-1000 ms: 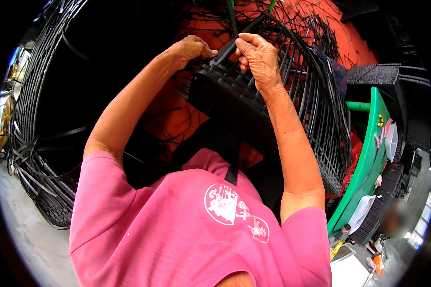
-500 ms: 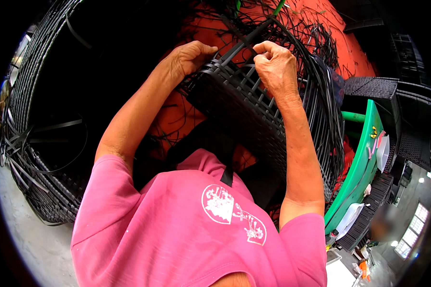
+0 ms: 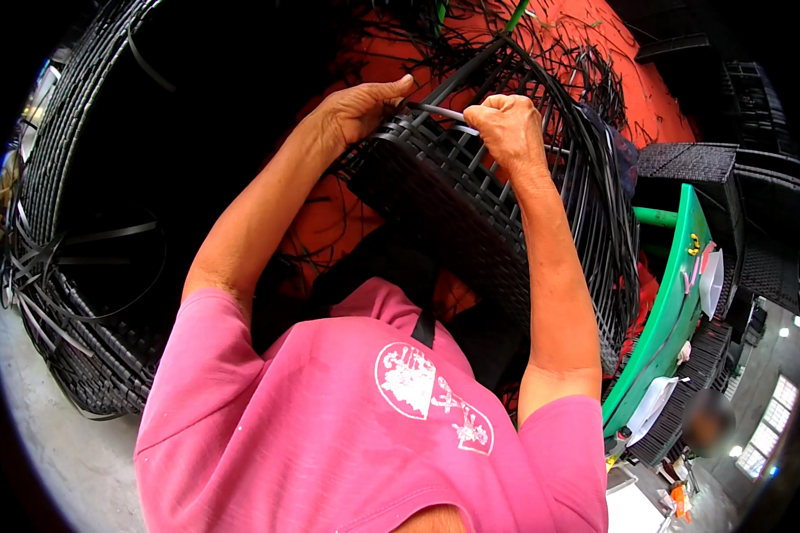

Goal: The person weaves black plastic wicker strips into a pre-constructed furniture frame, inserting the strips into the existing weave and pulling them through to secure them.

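A black woven piece [image 3: 449,191], made of flat plastic strips over a frame, slants across in front of me. My right hand [image 3: 508,129] is closed in a pinch on a flat black strip [image 3: 440,111], which stretches taut toward the piece's upper left corner. At that corner my left hand [image 3: 364,111] rests with its fingers curled against the woven edge and its thumb pointing out; its fingertips are partly hidden. Long loose strips [image 3: 609,231] hang in a bundle from the right side of the piece.
Strip scraps litter a red surface [image 3: 658,98] beyond the piece. A large black woven shell [image 3: 80,115] curves along the left. To the right stands a green plastic seat or board [image 3: 662,355] with small items on it, and more dark woven furniture [image 3: 689,163] behind.
My right hand has drawn the strip slightly down and left, and it now shows as a tight line between my hands. My left thumb has lifted and straightened.
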Demonstrator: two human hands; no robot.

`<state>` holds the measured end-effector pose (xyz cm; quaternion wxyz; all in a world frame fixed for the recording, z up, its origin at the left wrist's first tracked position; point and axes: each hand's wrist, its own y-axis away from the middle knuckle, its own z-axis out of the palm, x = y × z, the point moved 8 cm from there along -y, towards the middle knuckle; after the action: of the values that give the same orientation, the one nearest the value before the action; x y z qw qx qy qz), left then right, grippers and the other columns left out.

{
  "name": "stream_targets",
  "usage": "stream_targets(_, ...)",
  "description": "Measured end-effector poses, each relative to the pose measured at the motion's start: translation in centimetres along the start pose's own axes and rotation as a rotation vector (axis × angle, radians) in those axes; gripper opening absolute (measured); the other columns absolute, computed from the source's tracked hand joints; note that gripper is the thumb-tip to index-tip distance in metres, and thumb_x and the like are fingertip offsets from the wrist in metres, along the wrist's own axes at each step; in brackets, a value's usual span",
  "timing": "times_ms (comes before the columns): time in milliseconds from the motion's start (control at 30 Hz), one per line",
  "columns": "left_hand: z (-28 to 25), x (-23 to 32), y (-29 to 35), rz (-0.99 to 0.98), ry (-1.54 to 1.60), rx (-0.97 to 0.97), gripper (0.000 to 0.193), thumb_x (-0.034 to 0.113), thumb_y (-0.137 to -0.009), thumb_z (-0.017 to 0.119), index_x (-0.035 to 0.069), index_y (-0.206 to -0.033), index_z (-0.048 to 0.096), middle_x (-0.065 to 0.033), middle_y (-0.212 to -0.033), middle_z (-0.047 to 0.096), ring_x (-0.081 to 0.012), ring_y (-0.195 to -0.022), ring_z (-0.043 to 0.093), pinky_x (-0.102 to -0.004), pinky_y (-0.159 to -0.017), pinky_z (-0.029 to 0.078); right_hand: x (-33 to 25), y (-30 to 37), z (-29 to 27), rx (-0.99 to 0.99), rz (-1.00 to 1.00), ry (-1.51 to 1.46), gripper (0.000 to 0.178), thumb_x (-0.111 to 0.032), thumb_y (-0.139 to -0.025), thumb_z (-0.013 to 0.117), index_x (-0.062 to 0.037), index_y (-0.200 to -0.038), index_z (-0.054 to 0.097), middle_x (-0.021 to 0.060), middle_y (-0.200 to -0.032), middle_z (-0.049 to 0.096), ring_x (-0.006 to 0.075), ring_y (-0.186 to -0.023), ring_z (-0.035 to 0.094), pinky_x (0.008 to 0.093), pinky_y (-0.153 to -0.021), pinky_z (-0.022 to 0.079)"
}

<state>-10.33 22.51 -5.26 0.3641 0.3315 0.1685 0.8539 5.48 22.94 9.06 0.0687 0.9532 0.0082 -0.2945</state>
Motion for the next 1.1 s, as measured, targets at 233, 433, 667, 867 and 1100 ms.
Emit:
stream_targets(233, 1.8, -1.6, -2.7, -0.130, -0.169, 0.078, 0.004, 0.005, -0.067, 0.064, 0.005, -0.072, 0.063, -0.0077, -0.065, 0.061, -0.0207, -0.059, 0.059, -0.0369, -0.059, 0.051, -2.9, 0.7, 1.2, 0.186, -0.863, 0.654, 0.012, -0.010, -0.067, 0.055, -0.0047, -0.056, 0.054, 0.0141, -0.064, 0.057, 0.0334, -0.063, 0.061, 0.0434, -0.056, 0.050)
stream_targets(433, -0.8, 0.9, -0.6, 0.184, -0.324, 0.400, 0.009, 0.004, -0.056, 0.066, 0.002, -0.063, 0.061, -0.0081, -0.057, 0.053, -0.0207, -0.046, 0.049, -0.0355, -0.044, 0.041, -1.5, -3.0, 3.8, -0.165, -0.040, 0.109, 0.030, -0.027, -0.062, 0.058, 0.0004, -0.071, 0.067, 0.0267, -0.077, 0.062, 0.0410, -0.079, 0.063, 0.0470, -0.073, 0.049)
stream_targets(667, -0.4, 1.8, 0.1, 0.321, -0.600, -0.002, 0.010, 0.012, -0.077, 0.066, 0.003, -0.082, 0.068, 0.0007, -0.070, 0.059, -0.0107, -0.062, 0.053, -0.0239, -0.059, 0.044, -1.5, -1.9, 5.1, -0.006, -0.016, 0.066, 0.026, -0.023, -0.068, 0.056, 0.0003, -0.074, 0.068, 0.0251, -0.079, 0.063, 0.0408, -0.081, 0.063, 0.0468, -0.074, 0.049)
stream_targets(867, 2.5, 6.8, 4.4, 1.079, -2.332, -0.171, 0.012, 0.016, -0.068, 0.070, 0.006, -0.075, 0.069, -0.0100, -0.077, 0.067, -0.0193, -0.065, 0.061, -0.0301, -0.059, 0.049, -3.4, 3.3, 2.0, 0.253, -0.325, -0.113, 0.057, -0.035, -0.082, 0.062, 0.0008, -0.123, 0.047, 0.0206, -0.119, 0.053, 0.0401, -0.103, 0.053, 0.0459, -0.085, 0.045)
stream_targets(1100, -3.7, 14.4, 6.8, 0.412, -1.707, 0.767, 0.019, 0.023, -0.074, 0.067, 0.006, -0.080, 0.070, -0.0125, -0.072, 0.065, -0.0274, -0.072, 0.064, -0.0384, -0.065, 0.048, 8.3, 15.7, -0.1, 0.344, -0.136, 0.528, 0.068, -0.047, -0.072, 0.067, -0.0034, -0.123, 0.051, 0.0129, -0.130, 0.047, 0.0297, -0.119, 0.041, 0.0464, -0.095, 0.031)
